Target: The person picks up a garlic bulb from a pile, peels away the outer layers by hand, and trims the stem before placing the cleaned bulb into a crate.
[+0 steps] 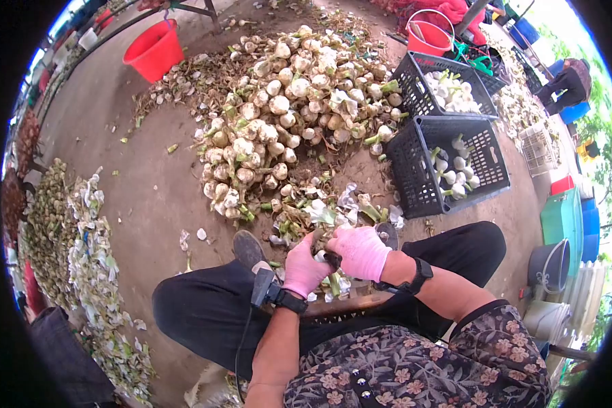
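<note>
Both my hands wear pink gloves and meet above my lap. My left hand [304,268] is closed around a garlic bulb [319,256], of which only a small whitish part shows. My right hand [360,253] is closed right beside it, its fingers touching the same spot. A small dark piece [332,260] sits between the hands; I cannot make out what it is. In front of my feet lies a large heap of untrimmed garlic bulbs [279,105] with soil and stems on them. Loose peelings [319,214] are scattered just beyond my hands.
A black crate [415,166] at the right holds several cleaned bulbs; a second black crate [415,81] behind it is fuller. Red buckets [153,51] stand farther back. Peelings [98,258] lie in a strip at left. Another person [570,85] bends over at far right.
</note>
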`<state>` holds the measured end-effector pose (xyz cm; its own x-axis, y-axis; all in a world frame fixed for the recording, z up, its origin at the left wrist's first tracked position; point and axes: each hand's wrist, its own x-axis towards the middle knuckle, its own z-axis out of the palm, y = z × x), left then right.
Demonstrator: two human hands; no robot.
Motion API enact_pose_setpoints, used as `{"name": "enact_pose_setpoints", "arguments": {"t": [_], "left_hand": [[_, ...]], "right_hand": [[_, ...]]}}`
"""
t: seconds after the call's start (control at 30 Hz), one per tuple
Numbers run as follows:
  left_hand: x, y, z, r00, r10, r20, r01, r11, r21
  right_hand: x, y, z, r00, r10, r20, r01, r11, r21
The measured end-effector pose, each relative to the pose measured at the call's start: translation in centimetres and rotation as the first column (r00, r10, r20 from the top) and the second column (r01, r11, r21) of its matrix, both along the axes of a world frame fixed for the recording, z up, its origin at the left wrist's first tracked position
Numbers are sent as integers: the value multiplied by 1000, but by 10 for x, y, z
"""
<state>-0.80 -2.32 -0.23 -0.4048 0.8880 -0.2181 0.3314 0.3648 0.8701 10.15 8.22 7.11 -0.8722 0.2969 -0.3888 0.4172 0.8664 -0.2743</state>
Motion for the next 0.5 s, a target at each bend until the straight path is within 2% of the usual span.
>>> {"name": "enact_pose_setpoints", "arguments": {"t": [0.13,0.23,0.3,0.33,0.37,0.4,0.43,0.5], "left_hand": [[3,0,2,998,-61,32,64,993,-102],[5,-1,0,995,-89,-33,84,989,-122],[6,0,7,991,-42,129,44,999,-15],[7,1,6,991,-47,126,49,999,-14],[6,2,5,963,-15,268,4,999,39],[5,4,4,915,10,403,-48,995,84],[3,4,10,918,7,396,-44,995,85],[1,5,22,930,74,361,-103,993,62]], "right_hand": [[1,-6,-6,999,-35,20,36,999,-17],[5,-3,-16,998,-45,-46,44,999,-20],[8,8,-25,961,-261,-85,240,950,-201],[12,20,-43,912,-409,-17,386,873,-298],[15,32,-62,854,-520,8,508,832,-221],[24,44,-81,785,-619,-21,601,770,-216],[31,51,-86,703,-709,-48,686,695,-218],[42,49,-90,721,-653,-231,655,751,-79]]}}
